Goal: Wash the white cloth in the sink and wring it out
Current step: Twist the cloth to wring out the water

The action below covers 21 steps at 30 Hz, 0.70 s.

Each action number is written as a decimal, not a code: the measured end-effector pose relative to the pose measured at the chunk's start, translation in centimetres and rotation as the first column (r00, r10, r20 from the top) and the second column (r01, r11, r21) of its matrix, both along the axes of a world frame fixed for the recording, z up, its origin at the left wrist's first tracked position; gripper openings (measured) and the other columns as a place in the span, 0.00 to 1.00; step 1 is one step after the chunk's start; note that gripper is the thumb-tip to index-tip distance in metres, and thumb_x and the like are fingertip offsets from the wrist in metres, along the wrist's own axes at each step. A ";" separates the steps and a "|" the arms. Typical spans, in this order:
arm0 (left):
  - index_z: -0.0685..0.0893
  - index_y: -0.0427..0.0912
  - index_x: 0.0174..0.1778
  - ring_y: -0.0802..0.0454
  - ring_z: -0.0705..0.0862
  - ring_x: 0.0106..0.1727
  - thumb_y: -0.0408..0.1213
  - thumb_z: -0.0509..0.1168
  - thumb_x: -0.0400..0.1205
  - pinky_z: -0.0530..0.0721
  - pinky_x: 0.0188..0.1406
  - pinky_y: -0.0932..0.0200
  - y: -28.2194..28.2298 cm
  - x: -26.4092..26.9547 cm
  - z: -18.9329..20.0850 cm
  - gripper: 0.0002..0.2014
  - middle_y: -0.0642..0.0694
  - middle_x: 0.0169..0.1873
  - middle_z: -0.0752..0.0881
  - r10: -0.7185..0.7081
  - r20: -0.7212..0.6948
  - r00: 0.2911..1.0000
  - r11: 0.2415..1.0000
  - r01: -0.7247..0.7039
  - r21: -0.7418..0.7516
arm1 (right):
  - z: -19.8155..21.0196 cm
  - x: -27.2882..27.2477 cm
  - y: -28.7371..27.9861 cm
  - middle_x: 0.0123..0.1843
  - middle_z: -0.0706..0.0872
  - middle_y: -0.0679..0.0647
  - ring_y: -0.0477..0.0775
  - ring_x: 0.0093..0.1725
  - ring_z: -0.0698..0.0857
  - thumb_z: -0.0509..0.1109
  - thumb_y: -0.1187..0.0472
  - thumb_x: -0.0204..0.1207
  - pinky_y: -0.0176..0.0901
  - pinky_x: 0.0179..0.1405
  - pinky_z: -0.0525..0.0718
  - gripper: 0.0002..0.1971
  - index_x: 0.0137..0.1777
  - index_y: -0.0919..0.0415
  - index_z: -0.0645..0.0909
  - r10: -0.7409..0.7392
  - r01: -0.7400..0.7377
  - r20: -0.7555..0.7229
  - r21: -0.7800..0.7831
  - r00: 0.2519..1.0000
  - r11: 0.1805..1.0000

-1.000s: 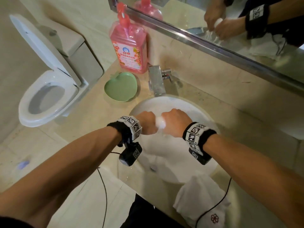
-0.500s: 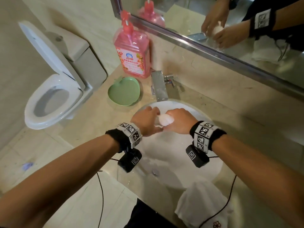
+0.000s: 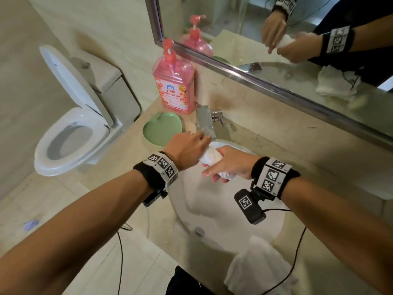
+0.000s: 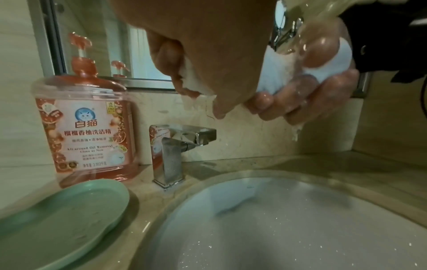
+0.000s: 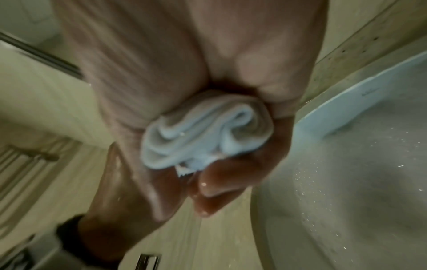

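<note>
Head view: the white cloth [image 3: 209, 156], rolled into a short rope, is running diagonally from far-left to near-right above the sink [image 3: 223, 218], just in front of the faucet [image 3: 205, 121]. The left hand [image 3: 187, 151], knuckles up, is clenching its far end; the right hand [image 3: 228, 163], wet fingers curled beneath, is gripping the near end.

Left wrist view: the cloth is showing bright white between both fists, with water dripping off the right hand's fingers [image 4: 298, 98].

Right wrist view: the cloth's bunched, folded end is poking out of the closed right fist, blurred.
</note>
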State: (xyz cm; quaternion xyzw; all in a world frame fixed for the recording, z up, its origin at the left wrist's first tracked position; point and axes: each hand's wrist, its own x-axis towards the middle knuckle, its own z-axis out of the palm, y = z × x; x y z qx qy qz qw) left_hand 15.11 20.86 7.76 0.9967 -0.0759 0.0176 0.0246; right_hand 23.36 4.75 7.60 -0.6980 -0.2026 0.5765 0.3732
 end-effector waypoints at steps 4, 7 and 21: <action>0.74 0.39 0.56 0.41 0.77 0.25 0.36 0.64 0.74 0.65 0.21 0.57 0.0 0.4 -0.3 0.15 0.40 0.34 0.85 0.005 -0.196 0.981 0.999 0.006 0.054 | -1.0 -0.6 0.1 0.30 0.85 0.53 0.53 0.26 0.82 0.86 0.56 0.63 0.41 0.24 0.78 0.17 0.42 0.61 0.82 0.040 -0.029 0.274 -0.047 0.961 0.998; 0.77 0.42 0.59 0.42 0.76 0.30 0.39 0.66 0.72 0.73 0.28 0.54 -0.8 0.3 -1.1 0.19 0.40 0.37 0.85 0.112 -0.347 0.931 0.994 -0.102 0.048 | -2.4 -0.7 0.2 0.31 0.85 0.47 0.46 0.28 0.84 0.84 0.50 0.64 0.33 0.23 0.75 0.16 0.38 0.54 0.80 0.168 -0.105 0.539 -0.147 0.825 0.984; 0.84 0.43 0.56 0.43 0.87 0.50 0.38 0.64 0.76 0.85 0.49 0.55 -2.0 -1.4 -6.2 0.13 0.44 0.51 0.89 0.198 -0.662 0.723 0.916 -0.377 -0.138 | -6.9 -2.4 0.6 0.47 0.87 0.63 0.68 0.45 0.86 0.68 0.55 0.75 0.48 0.36 0.72 0.10 0.53 0.58 0.78 0.453 -0.321 0.825 -0.351 0.338 0.879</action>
